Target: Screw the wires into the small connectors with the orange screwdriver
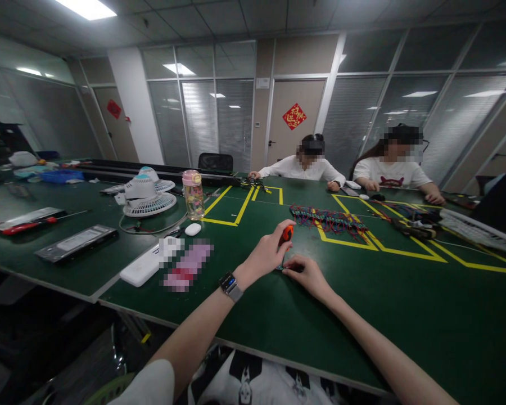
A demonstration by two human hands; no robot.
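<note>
My left hand [266, 254], with a watch on its wrist, is closed around the orange and black handle of a screwdriver [288, 232]. The tool stands upright, its shaft pointing down at a small green circuit board [280, 268] on the table. Fingertips of my right hand [308, 274] pinch the board's right edge and hold it against the green surface. Most of the board is hidden by my hands. Beyond them lies a row of small boards with red and blue wires [329, 219].
On the left are a white power bank [141, 269], an earbud case [193, 229], a pink bottle [193, 197], white fans [149, 203], a hard drive [76, 242] and a red screwdriver [29, 225]. Yellow tape [349, 243] marks the table. Two people sit opposite; a keyboard [480, 229] lies right.
</note>
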